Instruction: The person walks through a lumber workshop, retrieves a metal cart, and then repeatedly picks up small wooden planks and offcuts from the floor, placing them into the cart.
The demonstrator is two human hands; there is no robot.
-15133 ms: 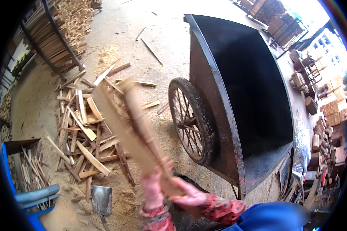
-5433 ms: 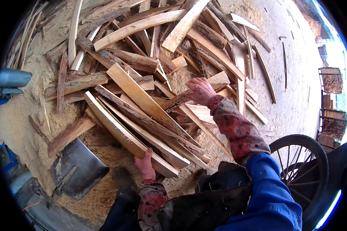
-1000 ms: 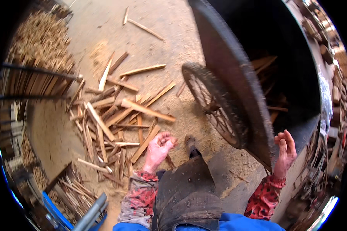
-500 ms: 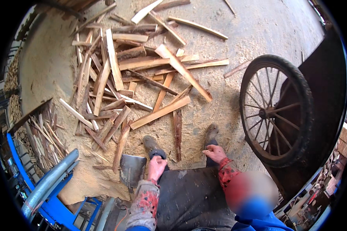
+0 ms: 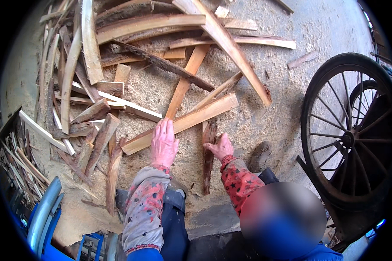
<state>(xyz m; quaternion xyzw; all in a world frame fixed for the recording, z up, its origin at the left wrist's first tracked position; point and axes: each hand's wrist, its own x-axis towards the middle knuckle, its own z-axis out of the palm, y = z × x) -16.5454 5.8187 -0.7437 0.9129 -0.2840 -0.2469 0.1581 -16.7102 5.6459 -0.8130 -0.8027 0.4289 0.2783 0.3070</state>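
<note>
My left hand [image 5: 164, 142] reaches forward with its fingers stretched out over the near part of a pale split board [image 5: 204, 114]; its fingertips seem to touch the wood, though contact is hard to tell. My right hand [image 5: 221, 148] is over a dark, bark-covered strip of wood [image 5: 207, 178], thumb and fingers apart, nothing visible in its grasp. An orange-brown slat [image 5: 189, 80] runs away from beside my left fingertips. Under the pale board's far end lies a narrower split piece [image 5: 220, 90].
A heap of split wood [image 5: 148, 27] covers the sawdust-strewn floor ahead. To my right stands a spoked cart wheel [image 5: 347, 139]. Thin sticks [image 5: 24, 158] lie at left, near a grey metal tube [image 5: 48, 213] on a blue frame. My boot [image 5: 260, 156] stands beside my right hand.
My body has bent down and forward, bringing the wood closer in view. Both hands have moved from near my knees out to the pale board and dark strip, and their fingers have opened.
</note>
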